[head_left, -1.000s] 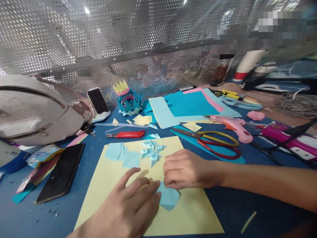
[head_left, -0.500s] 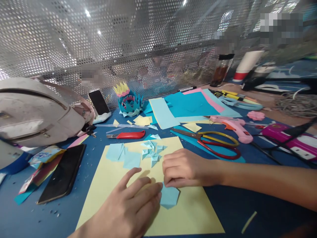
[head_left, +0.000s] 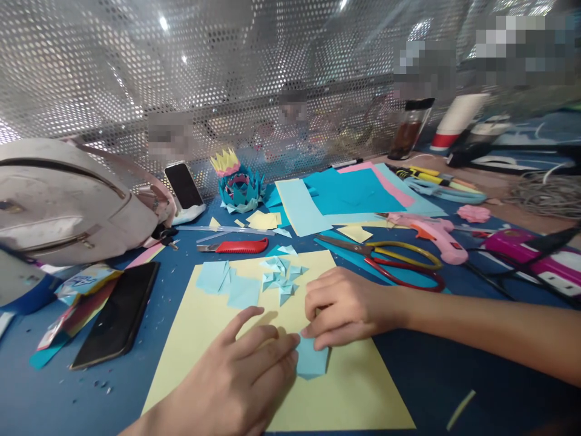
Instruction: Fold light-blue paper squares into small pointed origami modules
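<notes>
A small piece of light blue paper (head_left: 312,361), partly folded, lies on a pale yellow sheet (head_left: 354,399). My left hand (head_left: 245,369) holds its left edge with the fingertips, the little finger side raised and the thumb hidden. At its upper right edge, the bent fingers of my right hand (head_left: 347,306) are closed and press on the fold. Just beyond both hands sits a cluster of small folded light blue pieces (head_left: 281,278). Light blue paper squares (head_left: 242,292) lie to its left on the same sheet.
A red utility knife (head_left: 240,246) and open-bladed scissors (head_left: 399,257) lie beyond the sheet. Farther right rests a pink glue gun (head_left: 431,233). A black phone (head_left: 120,318) is at the left. At the back stand a folded-paper lotus shape (head_left: 240,191) and colored sheets (head_left: 363,194).
My right hand's fingers have shifted slightly over the paper's upper right. The paper's right corner is now folded in, leaving a straighter edge. My left hand stays in place.
</notes>
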Motion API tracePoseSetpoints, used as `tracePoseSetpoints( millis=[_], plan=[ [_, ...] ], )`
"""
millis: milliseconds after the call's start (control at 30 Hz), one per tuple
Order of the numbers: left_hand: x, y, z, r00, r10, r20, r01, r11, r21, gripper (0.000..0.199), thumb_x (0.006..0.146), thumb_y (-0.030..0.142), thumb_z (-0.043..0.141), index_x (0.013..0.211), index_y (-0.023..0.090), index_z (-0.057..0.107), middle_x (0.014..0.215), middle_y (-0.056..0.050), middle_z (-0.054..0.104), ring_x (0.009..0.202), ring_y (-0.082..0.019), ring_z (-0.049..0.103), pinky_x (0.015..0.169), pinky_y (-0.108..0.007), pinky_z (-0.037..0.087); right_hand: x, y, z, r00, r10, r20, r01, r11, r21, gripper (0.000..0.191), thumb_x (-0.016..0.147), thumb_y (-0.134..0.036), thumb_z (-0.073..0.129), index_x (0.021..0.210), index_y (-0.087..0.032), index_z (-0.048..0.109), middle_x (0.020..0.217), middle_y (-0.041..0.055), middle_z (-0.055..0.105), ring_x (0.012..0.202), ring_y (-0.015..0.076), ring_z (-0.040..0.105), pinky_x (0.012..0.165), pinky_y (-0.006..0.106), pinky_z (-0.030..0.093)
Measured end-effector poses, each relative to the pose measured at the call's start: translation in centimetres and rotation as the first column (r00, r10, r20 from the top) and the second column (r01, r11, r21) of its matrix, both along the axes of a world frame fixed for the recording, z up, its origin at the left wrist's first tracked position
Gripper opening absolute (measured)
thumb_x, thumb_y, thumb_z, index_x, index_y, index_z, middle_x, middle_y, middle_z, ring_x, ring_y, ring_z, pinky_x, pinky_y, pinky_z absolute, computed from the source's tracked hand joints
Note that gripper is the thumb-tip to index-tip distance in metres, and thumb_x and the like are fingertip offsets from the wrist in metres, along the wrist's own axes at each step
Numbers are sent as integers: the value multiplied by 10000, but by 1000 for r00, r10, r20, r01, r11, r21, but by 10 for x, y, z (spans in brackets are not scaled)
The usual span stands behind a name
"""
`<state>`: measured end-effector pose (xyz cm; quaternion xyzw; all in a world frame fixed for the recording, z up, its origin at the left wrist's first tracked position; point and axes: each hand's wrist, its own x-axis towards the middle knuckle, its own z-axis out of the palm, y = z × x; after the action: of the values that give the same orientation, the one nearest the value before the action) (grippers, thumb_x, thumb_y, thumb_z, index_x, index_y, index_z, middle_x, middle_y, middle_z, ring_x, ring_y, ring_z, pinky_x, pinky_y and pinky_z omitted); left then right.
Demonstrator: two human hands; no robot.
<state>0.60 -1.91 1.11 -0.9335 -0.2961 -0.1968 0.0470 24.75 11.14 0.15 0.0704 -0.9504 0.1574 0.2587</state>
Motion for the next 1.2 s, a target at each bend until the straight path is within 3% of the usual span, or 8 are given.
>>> tracePoseSetpoints(
  millis=[200, 433, 667, 900, 1033, 1133, 1200],
  plan=[
    [0, 0, -1, 1000, -15, 3, 15, 1000, -16, 265, 995, 129, 452, 1171, 156, 648, 1255, -54, 718, 1085, -185, 651, 1209, -428, 305, -1, 1, -4, 999, -24, 25, 25, 999, -30, 459, 1097, -425, 388, 963, -167, 744, 783, 48, 659, 715, 140, 578, 638, 279, 378],
    [-1, 1, -1, 1000, -26, -5, 26, 999, -27, 261, 984, 141, 470, 1189, 150, 632, 1271, -60, 707, 1086, -192, 646, 1199, -446, 316, -1, -1, 2, 997, -26, 67, 20, 995, 99, 452, 1080, -306, 407, 707, -174, 626, 705, 25, 624, 664, 149, 522, 616, 320, 332],
    [-2, 1, 0, 998, -57, -18, 56, 997, -45, 301, 984, 111, 458, 1228, 115, 634, 1284, -87, 696, 1111, -229, 628, 1198, -491, 302, -1, -1, 3, 998, -21, 58, 15, 995, 95, 388, 1036, -237, 469, 664, -182, 562, 690, 17, 612, 655, 151, 495, 615, 312, 329],
    [1, 3, 1, 999, -39, -21, 40, 999, 36, 288, 1042, 147, 410, 1170, 139, 667, 1221, -72, 726, 1051, -207, 643, 1169, -472, 348, 1, 0, 4, 1000, -13, 27, 10, 993, 115, 403, 1017, -208, 466, 618, -185, 522, 649, 10, 562, 634, 151, 443, 594, 316, 314],
    [3, 4, -3, 1000, -8, 18, 5, 993, 119, 256, 1044, 127, 447, 1062, 141, 702, 1139, -43, 750, 1028, -174, 654, 1204, -410, 310, -1, -8, 1, 987, -140, 72, 145, 988, -60, 382, 1014, -244, 499, 640, -178, 541, 671, 4, 558, 656, 138, 456, 608, 289, 327],
    [6, 6, -10, 994, -14, 109, -10, 977, 214, 252, 1032, 106, 476, 953, 129, 715, 1046, -38, 763, 1003, -159, 670, 1234, -389, 273, -4, -18, 0, 925, -300, 231, 355, 902, -248, 196, 961, -261, 635, 786, -172, 621, 732, -17, 600, 714, 122, 529, 653, 248, 361],
    [7, 8, -15, 986, -11, 165, -32, 967, 253, 290, 1042, 112, 459, 905, 136, 713, 1001, -29, 763, 996, -150, 676, 1248, -380, 258, -5, -24, 1, 862, -374, 342, 475, 831, -288, 164, 855, -272, 773, 827, -183, 638, 759, -36, 609, 730, 118, 555, 637, 232, 347]
  ],
)
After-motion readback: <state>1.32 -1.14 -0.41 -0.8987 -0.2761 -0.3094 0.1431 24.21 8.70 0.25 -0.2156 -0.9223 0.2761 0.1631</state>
